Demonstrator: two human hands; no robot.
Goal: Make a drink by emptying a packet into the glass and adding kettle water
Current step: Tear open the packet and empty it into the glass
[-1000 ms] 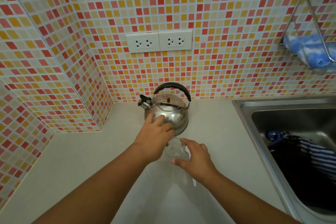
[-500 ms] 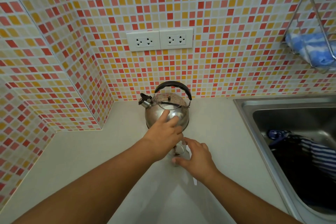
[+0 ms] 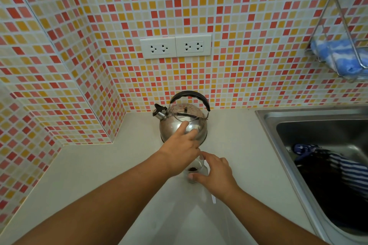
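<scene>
I see the kettle [image 3: 183, 123] by the counter's [image 3: 99, 165] back edge, my left hand [image 3: 179, 153] spread open, fingertips [image 3: 185, 125] on its body. The glass [image 3: 194, 171], holding dark powder, stands nearer, my right hand [image 3: 217, 175] loosely cupped around it.

Steel kettle [image 3: 182, 123] stands on pale tabletop [image 3: 99, 167] against tiled wall, black handle upright, spout left. Left hand [image 3: 180, 152] reaches over kettle's near side, fingers spread, touching its body. Just in front of kettle, clear glass [image 3: 196, 169] with dark powder inside; right hand [image 3: 216, 174] loosely around it. Sink [image 3: 266, 117] right of kettle.
</scene>
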